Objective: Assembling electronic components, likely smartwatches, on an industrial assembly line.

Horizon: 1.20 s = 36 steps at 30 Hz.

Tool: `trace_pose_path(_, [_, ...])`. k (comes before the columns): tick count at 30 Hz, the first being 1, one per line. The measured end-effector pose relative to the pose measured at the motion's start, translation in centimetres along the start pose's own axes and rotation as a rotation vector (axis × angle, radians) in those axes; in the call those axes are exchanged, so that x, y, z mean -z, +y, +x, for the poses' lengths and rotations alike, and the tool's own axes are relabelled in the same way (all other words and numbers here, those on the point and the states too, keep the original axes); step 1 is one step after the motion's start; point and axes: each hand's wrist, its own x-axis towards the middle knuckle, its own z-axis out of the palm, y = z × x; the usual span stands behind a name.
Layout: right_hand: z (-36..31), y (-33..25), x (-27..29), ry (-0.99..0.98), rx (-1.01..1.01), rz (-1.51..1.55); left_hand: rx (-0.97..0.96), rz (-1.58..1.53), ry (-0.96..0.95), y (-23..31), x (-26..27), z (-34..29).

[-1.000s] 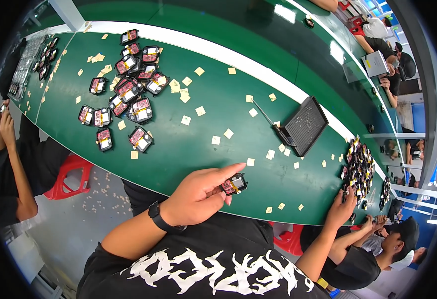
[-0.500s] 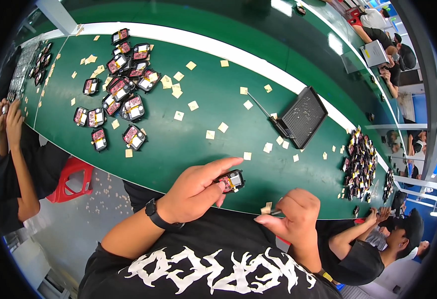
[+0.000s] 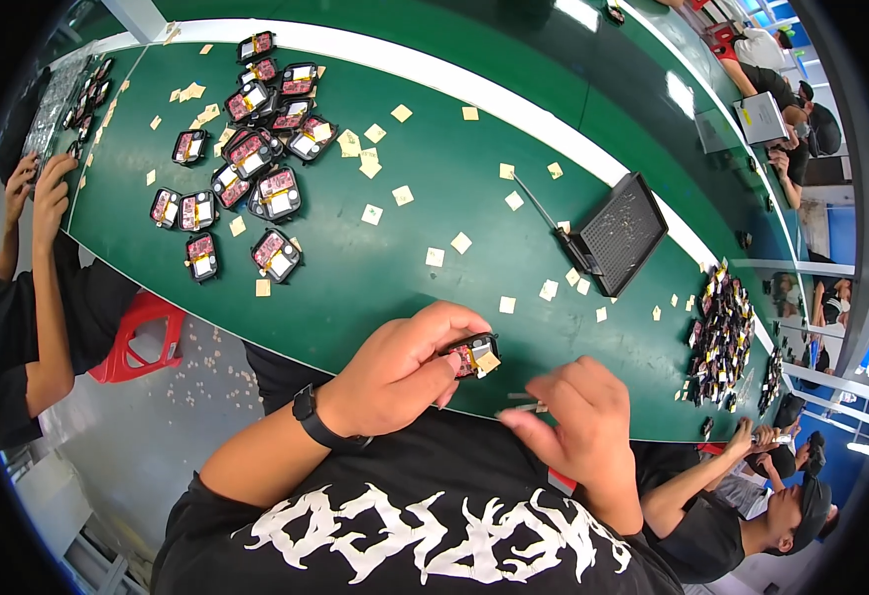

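Note:
My left hand [image 3: 405, 369] is closed round a small black device casing [image 3: 474, 340] near the table's front edge. Inside the casing a red circuit board and a white block show. A small cream paper square [image 3: 489, 363] lies over the casing's right side. To the right of it, my right hand [image 3: 585, 412] pinches thin metal tweezers [image 3: 520, 401], whose prongs point left toward the casing without touching it. The rest of the tweezers is hidden by my fingers. Several similar open casings [image 3: 276, 193] lie grouped on the left of the green table [image 3: 355, 288].
A black perforated tray [image 3: 618, 233] with a thin rod beside it stands right of the middle. Cream squares [image 3: 461, 243] are scattered about. A dense heap of casings [image 3: 722, 342] lies at the right. Co-workers sit on both sides; a red stool [image 3: 147, 337] stands at the left.
The cream square that was at the tweezers now lies on the casing in my left hand. The tweezers' prongs show bare, and the table view has shifted slightly.

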Motion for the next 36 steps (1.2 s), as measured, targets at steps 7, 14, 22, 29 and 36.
trace_pose_path(7, [0.2,0.5,-0.3,0.105,0.146,-0.004,0.012,0.143,-0.042,0.5,0.3,0.1])
trace_pose_path(14, [-0.3,1.1,-1.0,0.192,0.118,0.115,-0.617,0.744,0.039,-1.4,-1.0,0.1])
trace_pose_path(22, [-0.5,0.9,-1.9,0.193,0.051,0.216,-0.290,0.467,0.176,-0.8,-0.7,-0.1])
trace_pose_path(29, [0.1,0.5,-1.5,0.247,0.140,-0.049,-0.212,0.332,0.156,-0.4,-0.8,-0.2])
trace_pose_path(36, [0.8,-0.5,-1.2,0.155,0.116,-0.199,-0.233,0.316,0.126,-0.6,-0.4,-0.1])
